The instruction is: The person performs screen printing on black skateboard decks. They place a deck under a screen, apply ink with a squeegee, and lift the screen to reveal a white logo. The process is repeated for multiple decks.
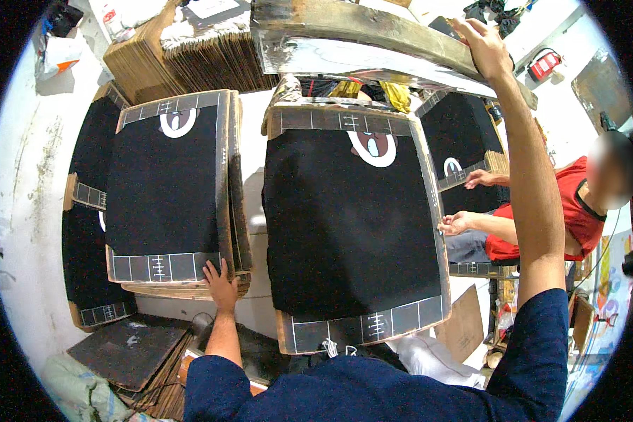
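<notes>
Seen from above, two broad boards carrying black cloth fill the middle of the frame. At left centre, the left board lies on a pile of others, its black cloth bearing a round white motif near the top. The person's left hand rests on its lower right corner, fingers spread and closed around nothing, perhaps to steady it. The centre board bears a similar cloth, the centre cloth; such flat boards probably keep fabric smooth, and their white ruled margins may help line it up. At upper right, the right hand is on a wooden beam, fingers extended; whether they grip it, I cannot tell. The raised right forearm hides part of the right side, where a co-worker in a red top crowds the centre board, one hand by its right edge. Stacked cardboard stands at upper left, dark sheets at lower left, and a red extinguisher hangs at upper right.
</notes>
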The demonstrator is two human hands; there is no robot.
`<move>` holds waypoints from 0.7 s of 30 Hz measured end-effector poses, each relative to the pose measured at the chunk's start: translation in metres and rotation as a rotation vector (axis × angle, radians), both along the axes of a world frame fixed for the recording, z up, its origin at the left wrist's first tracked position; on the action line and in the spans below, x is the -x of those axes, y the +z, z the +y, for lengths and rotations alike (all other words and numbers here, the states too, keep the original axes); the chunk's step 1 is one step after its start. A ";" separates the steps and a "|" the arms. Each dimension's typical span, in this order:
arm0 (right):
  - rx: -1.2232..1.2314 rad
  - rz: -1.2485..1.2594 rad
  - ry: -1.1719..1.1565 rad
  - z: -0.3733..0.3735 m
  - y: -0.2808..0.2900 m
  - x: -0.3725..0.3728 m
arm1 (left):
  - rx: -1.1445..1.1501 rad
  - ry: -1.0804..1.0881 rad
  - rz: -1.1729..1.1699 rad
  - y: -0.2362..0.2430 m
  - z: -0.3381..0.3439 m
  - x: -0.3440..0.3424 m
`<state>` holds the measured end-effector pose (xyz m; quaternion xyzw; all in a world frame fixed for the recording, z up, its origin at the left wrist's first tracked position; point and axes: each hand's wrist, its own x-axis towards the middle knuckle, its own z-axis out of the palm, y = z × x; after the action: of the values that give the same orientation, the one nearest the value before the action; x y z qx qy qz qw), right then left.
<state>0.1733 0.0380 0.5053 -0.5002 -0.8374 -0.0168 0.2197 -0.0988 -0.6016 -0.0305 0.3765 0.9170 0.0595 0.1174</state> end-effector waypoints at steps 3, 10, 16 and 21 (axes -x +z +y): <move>-0.044 -0.013 -0.043 0.002 0.001 0.006 | 0.100 -0.012 -0.035 0.008 0.002 0.003; -0.069 -0.027 -0.205 -0.085 -0.018 0.001 | 0.184 -0.341 0.170 0.022 0.006 0.014; -0.086 0.085 -0.096 -0.115 -0.044 -0.015 | 0.232 -0.298 0.064 0.071 0.037 0.012; -0.109 0.149 -0.039 -0.167 -0.072 -0.007 | 0.233 -0.344 0.016 0.113 0.051 -0.011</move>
<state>0.1804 -0.1294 0.4336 -0.5036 -0.8067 -0.0296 0.3079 -0.0878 -0.5509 0.0827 0.5121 0.8407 -0.0709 0.1610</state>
